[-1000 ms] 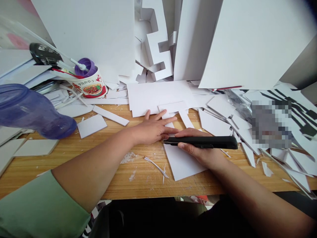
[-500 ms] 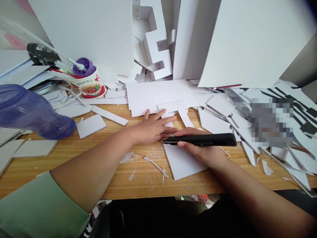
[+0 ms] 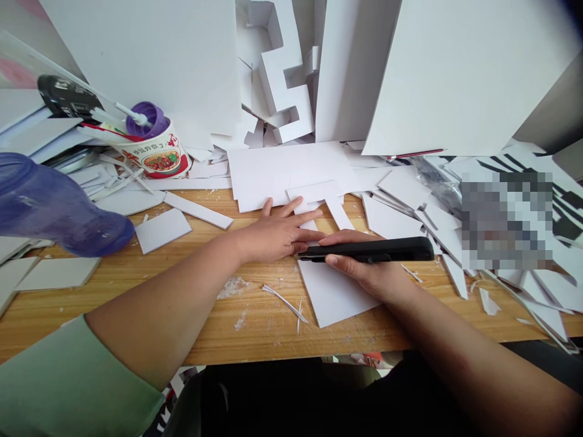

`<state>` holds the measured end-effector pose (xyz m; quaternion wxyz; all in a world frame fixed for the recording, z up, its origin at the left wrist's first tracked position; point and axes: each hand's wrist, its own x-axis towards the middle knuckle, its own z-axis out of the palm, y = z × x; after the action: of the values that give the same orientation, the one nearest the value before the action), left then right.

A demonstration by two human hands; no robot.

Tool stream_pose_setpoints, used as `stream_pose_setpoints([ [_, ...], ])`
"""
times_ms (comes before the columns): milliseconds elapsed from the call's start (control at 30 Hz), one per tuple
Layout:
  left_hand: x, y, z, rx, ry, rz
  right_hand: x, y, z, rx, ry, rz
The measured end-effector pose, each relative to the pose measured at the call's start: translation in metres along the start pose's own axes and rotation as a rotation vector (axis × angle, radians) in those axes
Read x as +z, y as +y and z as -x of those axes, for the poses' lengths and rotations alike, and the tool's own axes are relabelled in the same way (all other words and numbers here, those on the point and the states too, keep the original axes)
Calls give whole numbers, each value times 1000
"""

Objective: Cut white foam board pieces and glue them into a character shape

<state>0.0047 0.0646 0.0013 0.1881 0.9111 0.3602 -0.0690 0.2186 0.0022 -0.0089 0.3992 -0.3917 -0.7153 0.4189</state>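
Note:
My right hand (image 3: 359, 267) is closed around a black utility knife (image 3: 378, 247), held low and nearly level with its tip toward the left. The tip meets the fingertips of my left hand (image 3: 280, 233), so the blade cannot be made out. With fingers spread, my left hand lies flat at the edge of a strip-shaped white board piece (image 3: 339, 215). Under the knife and right hand is a white foam board piece (image 3: 334, 297), partly covered. Thin white offcuts (image 3: 285, 303) lie on the wood in front.
The wooden table (image 3: 173, 303) carries many white scraps. At the left are a blue-purple plastic bottle (image 3: 68, 212) and a paper noodle cup (image 3: 161, 155) holding tools. Large white boards (image 3: 450, 73) and a notched white model (image 3: 285, 79) stand behind. A red pencil (image 3: 416, 153) lies at back right.
The whole view has shifted slightly. Both hands and the knife stay in almost the same place against the board pieces.

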Motion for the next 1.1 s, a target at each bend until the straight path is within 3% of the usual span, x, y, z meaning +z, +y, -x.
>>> stream_pose_setpoints([
  [333, -2, 1, 1, 3, -3, -15, -2, -3, 2, -90, 4, 148],
  [1100, -7, 4, 0, -21, -49, -32, -9, -5, 13, -30, -25, 194],
])
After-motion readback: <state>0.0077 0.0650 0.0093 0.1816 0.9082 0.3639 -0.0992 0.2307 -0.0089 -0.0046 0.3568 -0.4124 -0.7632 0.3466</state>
